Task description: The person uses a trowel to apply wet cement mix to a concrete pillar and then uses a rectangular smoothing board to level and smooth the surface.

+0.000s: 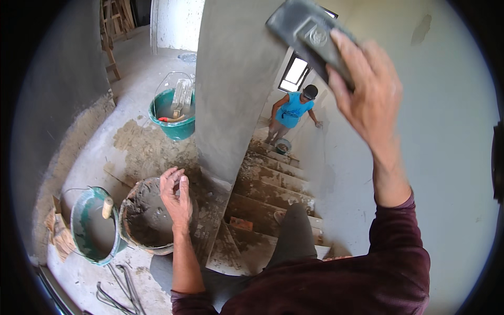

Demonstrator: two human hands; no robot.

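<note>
Raised at the top, my right hand [370,86] is closed round the handle of a dark grey plastering float [295,20]. The float is held close to the corner of a grey plastered pillar [231,68]; whether it touches cannot be told. Lower left, my left hand [177,197] is empty, with its fingers apart and slightly bent. It hovers over the right rim of a bucket [158,251] holding wet grey mortar [157,214]. Beside that bucket stands a green bucket [79,239] of greyish water, with a light wooden handle [107,208] sticking up in it.
Farther back, another green bucket [177,132] holds a metal trowel [182,97]. Mortar-splashed stairs [273,184] descend ahead, where a person in a blue top [294,111] stands by a small bucket [283,146]. Bent metal rods [126,291] lie lower left. A pale wall [446,157] rises at right.
</note>
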